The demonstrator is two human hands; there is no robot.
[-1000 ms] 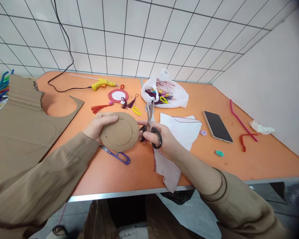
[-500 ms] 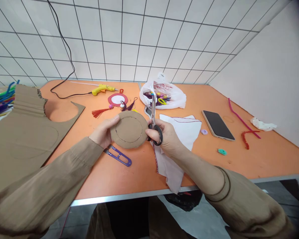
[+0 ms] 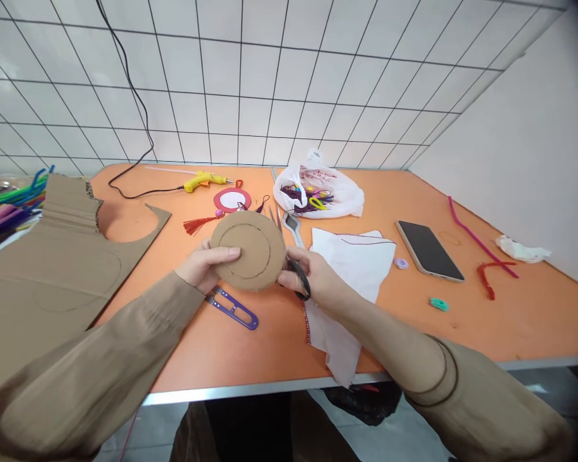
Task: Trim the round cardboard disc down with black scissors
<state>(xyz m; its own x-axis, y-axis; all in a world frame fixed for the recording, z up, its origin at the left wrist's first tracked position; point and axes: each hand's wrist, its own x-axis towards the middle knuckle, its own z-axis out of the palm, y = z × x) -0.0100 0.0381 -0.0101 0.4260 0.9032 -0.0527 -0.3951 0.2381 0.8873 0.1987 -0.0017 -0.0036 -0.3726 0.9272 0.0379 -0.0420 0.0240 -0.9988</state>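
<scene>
My left hand (image 3: 206, 263) grips a round cardboard disc (image 3: 248, 250) by its left side, thumb flat on top. A smaller circle is drawn on the disc's face. In my right hand (image 3: 313, 273) is a pair of scissors (image 3: 300, 282) with black handles; the blades point away from me, beside the disc's right edge and partly hidden by it. Below the disc lie purple thread snips (image 3: 238, 312). White cloth (image 3: 351, 256) with dark red stitching lies under and beyond my right hand. Past the disc sits a red-rimmed round ornament (image 3: 232, 199) with a red tassel (image 3: 200, 222).
A cut cardboard sheet (image 3: 72, 263) covers the table's left side, near colourful pipe cleaners (image 3: 14, 212). At the back are a yellow glue gun (image 3: 205, 181) and a white plastic bag (image 3: 341, 192) of trinkets. A phone (image 3: 428, 250) and pipe-cleaner pieces (image 3: 484, 237) lie right.
The scissors have tilted left, their blades now partly behind the disc. My left thumb has slid further onto the disc's face. The whole view has shifted slightly.
</scene>
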